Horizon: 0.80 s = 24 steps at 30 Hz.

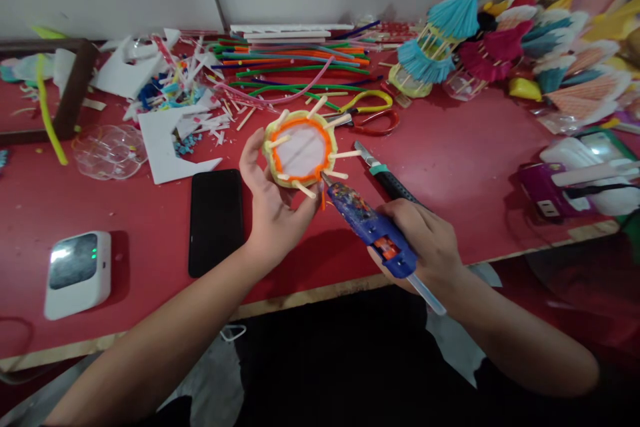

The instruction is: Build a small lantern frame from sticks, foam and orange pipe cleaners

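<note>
My left hand (275,203) grips a round craft base (301,150) by its side and underside. The base has a white disc floor, a pale yellow rim and several short wooden sticks standing around it. An orange pipe cleaner (330,141) runs along the inside of the sticks, its loose end hanging down at the lower right. My right hand (425,237) is wrapped round a blue hot glue gun (367,220) with a clear glue stick (426,293) out of its back. The nozzle is at the rim's lower right, by the orange pipe cleaner; whether it touches cannot be seen.
A utility knife (387,177) lies right of the base, and scissors (370,121) with yellow and red handles behind it. A black phone (215,223) and a white device (79,273) lie left. Pipe cleaners (300,70) and scraps line the back; paper-roofed models (425,60) stand right.
</note>
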### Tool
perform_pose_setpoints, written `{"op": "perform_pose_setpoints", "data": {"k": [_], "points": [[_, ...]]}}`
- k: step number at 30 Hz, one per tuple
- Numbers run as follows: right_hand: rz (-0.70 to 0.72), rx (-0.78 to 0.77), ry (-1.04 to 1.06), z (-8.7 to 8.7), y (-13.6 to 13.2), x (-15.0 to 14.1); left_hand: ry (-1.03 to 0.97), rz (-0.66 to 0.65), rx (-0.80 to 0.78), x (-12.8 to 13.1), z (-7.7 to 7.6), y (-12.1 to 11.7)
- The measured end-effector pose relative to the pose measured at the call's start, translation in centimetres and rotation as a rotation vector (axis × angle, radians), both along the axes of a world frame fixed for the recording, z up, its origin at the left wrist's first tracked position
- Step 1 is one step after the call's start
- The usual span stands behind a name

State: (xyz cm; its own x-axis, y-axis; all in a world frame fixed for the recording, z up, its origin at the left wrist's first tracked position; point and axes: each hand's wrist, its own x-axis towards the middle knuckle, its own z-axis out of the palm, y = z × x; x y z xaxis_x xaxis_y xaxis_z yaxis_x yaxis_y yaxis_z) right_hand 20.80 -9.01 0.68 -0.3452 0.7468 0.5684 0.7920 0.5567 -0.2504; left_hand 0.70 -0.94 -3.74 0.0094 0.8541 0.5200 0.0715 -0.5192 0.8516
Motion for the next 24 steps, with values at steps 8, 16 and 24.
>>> {"op": "perform_pose_setpoints", "data": {"k": [8,16,24], "points": [[-0.019,-0.010,-0.015,0.4,-0.2,-0.1,-0.052,0.037,-0.095,0.4,0.4,-0.4],[-0.049,-0.014,-0.103,0.9,-0.5,-0.9,-0.101,0.048,-0.035,0.4,0.6,-0.3],[-0.039,-0.004,-0.135,1.5,-1.0,-0.2,-0.114,0.041,-0.083,0.2,0.5,-0.2]]}}
